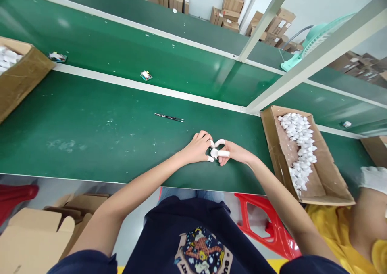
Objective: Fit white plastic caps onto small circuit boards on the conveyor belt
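1. Spanning the middle of the frame, a long workbench with a green top (99,145) runs from side to side.
2. Right of centre, an open brown cardboard box (267,145) holds a heap of small white rounded parts (298,145).
3. At centre, the curled left hand (196,149) closes on one small white rounded part (214,153), between both hands and just above the bench.
4. The right hand (237,153) pinches that part from the other side, with white-capped fingers (223,153).
5. Up and left of the hands, slim dark metal tweezers (169,118) lie well apart on the green top.
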`<state>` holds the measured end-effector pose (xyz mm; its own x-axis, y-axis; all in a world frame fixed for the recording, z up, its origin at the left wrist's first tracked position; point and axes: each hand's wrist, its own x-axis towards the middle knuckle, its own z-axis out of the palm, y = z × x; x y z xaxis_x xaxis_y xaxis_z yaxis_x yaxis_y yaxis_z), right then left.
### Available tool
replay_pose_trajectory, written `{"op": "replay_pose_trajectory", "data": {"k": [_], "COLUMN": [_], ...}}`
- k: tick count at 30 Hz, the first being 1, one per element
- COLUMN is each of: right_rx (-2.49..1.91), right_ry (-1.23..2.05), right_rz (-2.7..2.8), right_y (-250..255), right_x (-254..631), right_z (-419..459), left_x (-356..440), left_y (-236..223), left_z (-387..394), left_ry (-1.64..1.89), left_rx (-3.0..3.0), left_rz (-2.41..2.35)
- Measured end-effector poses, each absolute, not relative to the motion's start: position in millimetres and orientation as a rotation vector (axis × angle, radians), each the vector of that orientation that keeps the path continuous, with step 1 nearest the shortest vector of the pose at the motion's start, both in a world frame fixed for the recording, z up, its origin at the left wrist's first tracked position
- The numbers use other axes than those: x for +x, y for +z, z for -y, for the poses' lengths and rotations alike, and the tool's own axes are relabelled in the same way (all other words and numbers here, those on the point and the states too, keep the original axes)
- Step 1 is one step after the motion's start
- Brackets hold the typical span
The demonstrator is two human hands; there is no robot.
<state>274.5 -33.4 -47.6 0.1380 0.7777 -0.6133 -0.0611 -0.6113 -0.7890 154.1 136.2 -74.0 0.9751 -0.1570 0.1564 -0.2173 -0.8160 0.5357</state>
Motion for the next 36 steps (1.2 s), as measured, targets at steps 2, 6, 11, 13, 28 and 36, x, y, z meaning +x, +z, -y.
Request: {"op": "replay_pose_trajectory", "data": {"k": [2,6,11,13,28,36], "right_rx": [-1.739,-1.741,-2.030,-2.150,-2.727,-2.750], "right_ry": [1.524,1.508,1.266,1.180,0.696,0.337], "right_rz": [0.701,0.692,0.832,0.906,1.126,0.911], "right_y": [-49,-52,-51,-49,-60,-64], "right_x": [276,273,257,250,247,415], "right_z": [37,39,36,33,4,-85], "left_x": [155,155,154,153,142,140], "left_y": [-74,-76,-78,-78,-81,-71], "left_z": [-136,-137,-137,-137,-139,-136], "left_ry": [0.148,0.154,0.162,0.169,0.438,0.761], "left_rx": [2.545,2.533,2.539,2.550,2.584,2.362], "left_rz": [0.271,0.270,0.280,0.280,0.314,-0.062]}}
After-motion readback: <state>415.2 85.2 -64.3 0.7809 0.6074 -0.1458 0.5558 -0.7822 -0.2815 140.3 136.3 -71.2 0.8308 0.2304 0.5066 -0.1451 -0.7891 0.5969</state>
